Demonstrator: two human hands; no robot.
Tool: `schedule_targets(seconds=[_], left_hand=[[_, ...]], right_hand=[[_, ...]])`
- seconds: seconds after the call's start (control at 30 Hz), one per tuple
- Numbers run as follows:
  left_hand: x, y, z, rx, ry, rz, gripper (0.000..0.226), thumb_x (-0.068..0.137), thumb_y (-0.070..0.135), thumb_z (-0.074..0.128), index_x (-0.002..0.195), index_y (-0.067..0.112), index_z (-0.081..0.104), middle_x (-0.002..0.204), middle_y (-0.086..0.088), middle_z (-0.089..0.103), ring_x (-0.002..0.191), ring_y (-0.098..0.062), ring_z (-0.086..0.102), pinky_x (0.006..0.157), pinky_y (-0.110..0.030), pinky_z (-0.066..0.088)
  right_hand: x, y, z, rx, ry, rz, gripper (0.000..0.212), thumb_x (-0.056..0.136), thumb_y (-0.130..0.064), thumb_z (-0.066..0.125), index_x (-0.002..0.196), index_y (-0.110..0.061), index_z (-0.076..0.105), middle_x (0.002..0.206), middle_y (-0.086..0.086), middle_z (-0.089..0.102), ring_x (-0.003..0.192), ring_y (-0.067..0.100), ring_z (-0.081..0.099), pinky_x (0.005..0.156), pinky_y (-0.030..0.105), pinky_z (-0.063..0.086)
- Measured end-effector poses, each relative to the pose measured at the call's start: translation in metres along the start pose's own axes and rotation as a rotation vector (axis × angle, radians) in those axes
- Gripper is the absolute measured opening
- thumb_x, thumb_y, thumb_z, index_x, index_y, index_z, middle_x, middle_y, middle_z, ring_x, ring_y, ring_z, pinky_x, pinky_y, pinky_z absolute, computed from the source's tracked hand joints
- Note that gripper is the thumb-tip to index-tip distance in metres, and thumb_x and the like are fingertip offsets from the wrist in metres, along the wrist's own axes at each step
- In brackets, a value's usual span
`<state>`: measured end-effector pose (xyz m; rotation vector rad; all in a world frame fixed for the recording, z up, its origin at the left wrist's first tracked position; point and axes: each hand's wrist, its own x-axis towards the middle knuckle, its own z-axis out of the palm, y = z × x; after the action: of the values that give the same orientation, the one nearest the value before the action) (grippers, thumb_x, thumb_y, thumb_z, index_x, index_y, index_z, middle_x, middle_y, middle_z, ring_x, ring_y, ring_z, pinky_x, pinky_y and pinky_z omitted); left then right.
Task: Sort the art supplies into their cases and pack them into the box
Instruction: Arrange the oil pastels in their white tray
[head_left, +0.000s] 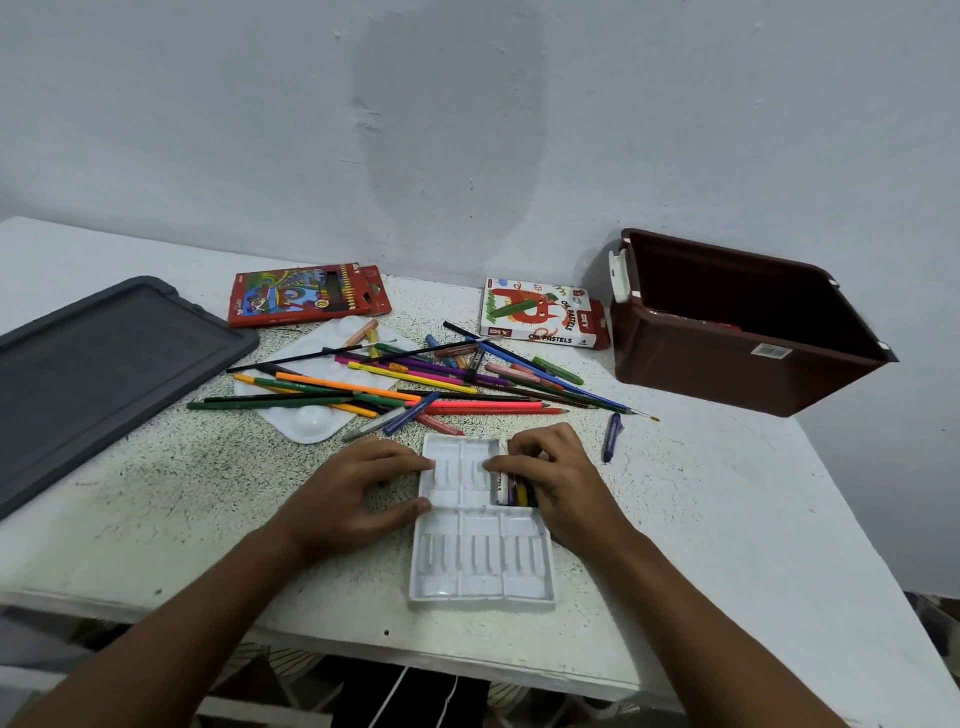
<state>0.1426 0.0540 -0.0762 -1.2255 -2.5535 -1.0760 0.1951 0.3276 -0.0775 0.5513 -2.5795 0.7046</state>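
I see two bare forearms with no sleeves, watch or rings on the left hand (358, 499) or right hand (563, 480), and dark trousers with thin white stripes below.

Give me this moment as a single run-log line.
step: filling pastel tray | left hand: steadies tray edge | right hand: seats pastels in far-right slots | pencil pile: unsorted | brown box: open

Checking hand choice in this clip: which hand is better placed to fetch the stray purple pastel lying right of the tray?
Right. The purple pastel lies just beyond the right hand, on its side of the white tray. The left hand steadies the tray's left edge and would have to cross over.
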Motion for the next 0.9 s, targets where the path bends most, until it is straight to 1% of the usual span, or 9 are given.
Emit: schedule_targets(seconds=[0.13,0.23,0.4,0.47,0.57,0.63,0.7,0.8,0.9], left_hand=[[0.000,0.000,-0.001,0.004,-0.004,-0.008,0.048,0.083,0.056,0.062,0.119,0.024,0.068,0.113,0.013,0.064,0.108,0.004,0.053,0.092,-0.007,0.039],[-0.001,0.000,0.000,0.007,-0.007,-0.013,0.048,0.084,0.058,0.061,0.119,0.026,0.068,0.113,0.015,0.063,0.109,0.005,0.053,0.092,-0.008,0.039],[0.000,0.001,-0.001,0.009,0.010,-0.002,0.047,0.083,0.057,0.062,0.118,0.026,0.069,0.111,0.015,0.063,0.108,0.005,0.054,0.091,-0.011,0.041],[0.000,0.001,-0.001,0.009,0.011,-0.001,0.048,0.084,0.058,0.061,0.118,0.026,0.069,0.111,0.015,0.063,0.108,0.005,0.053,0.092,-0.010,0.041],[0.001,0.001,-0.001,0.012,0.003,0.000,0.048,0.084,0.058,0.061,0.118,0.026,0.068,0.112,0.015,0.063,0.108,0.005,0.053,0.091,-0.009,0.040],[0.001,0.001,-0.001,0.014,0.000,-0.005,0.048,0.084,0.059,0.060,0.119,0.027,0.068,0.112,0.015,0.063,0.108,0.005,0.053,0.091,-0.009,0.041],[0.001,0.001,-0.001,0.018,-0.001,-0.005,0.048,0.084,0.059,0.060,0.118,0.027,0.068,0.111,0.015,0.062,0.107,0.005,0.053,0.091,-0.009,0.040],[0.000,0.001,-0.001,0.015,-0.003,-0.012,0.048,0.084,0.059,0.060,0.119,0.028,0.068,0.112,0.016,0.062,0.108,0.005,0.053,0.091,-0.008,0.040],[0.000,0.001,-0.001,0.010,-0.002,-0.013,0.048,0.084,0.060,0.060,0.119,0.028,0.068,0.112,0.016,0.062,0.108,0.005,0.053,0.091,-0.008,0.040]], right_hand=[[0.000,0.000,0.000,0.020,-0.006,0.029,0.039,0.090,-0.005,0.049,0.116,-0.025,0.070,0.110,-0.004,0.063,0.101,0.021,0.047,0.077,0.038,0.046],[-0.001,-0.001,-0.002,0.049,0.015,0.031,0.031,0.098,-0.021,0.045,0.119,-0.020,0.067,0.109,-0.004,0.063,0.101,0.019,0.048,0.081,0.035,0.044],[0.000,-0.003,-0.004,0.099,0.016,0.039,0.030,0.096,-0.037,0.052,0.108,-0.018,0.072,0.108,-0.007,0.064,0.104,0.017,0.049,0.086,0.034,0.042],[0.000,-0.004,-0.005,0.121,-0.001,0.038,0.033,0.093,-0.044,0.055,0.109,-0.021,0.072,0.112,-0.009,0.063,0.106,0.016,0.049,0.087,0.035,0.041],[-0.001,-0.006,-0.008,0.101,-0.089,0.024,0.037,0.092,-0.053,0.052,0.121,-0.034,0.065,0.129,-0.011,0.054,0.114,0.014,0.043,0.092,0.034,0.041],[0.001,-0.008,-0.010,0.049,-0.166,0.000,0.037,0.093,-0.055,0.047,0.127,-0.045,0.058,0.142,-0.012,0.043,0.120,0.014,0.037,0.094,0.034,0.037],[0.002,-0.009,-0.011,0.009,-0.222,-0.019,0.035,0.095,-0.053,0.043,0.128,-0.048,0.056,0.146,-0.014,0.038,0.121,0.014,0.034,0.094,0.036,0.035],[0.000,-0.008,-0.008,0.020,-0.197,-0.011,0.034,0.096,-0.050,0.043,0.122,-0.041,0.062,0.142,-0.016,0.044,0.119,0.016,0.037,0.093,0.043,0.038],[-0.002,-0.007,-0.007,0.052,-0.157,0.026,0.040,0.093,-0.054,0.045,0.123,-0.034,0.062,0.137,-0.016,0.048,0.120,0.015,0.039,0.094,0.043,0.041]])
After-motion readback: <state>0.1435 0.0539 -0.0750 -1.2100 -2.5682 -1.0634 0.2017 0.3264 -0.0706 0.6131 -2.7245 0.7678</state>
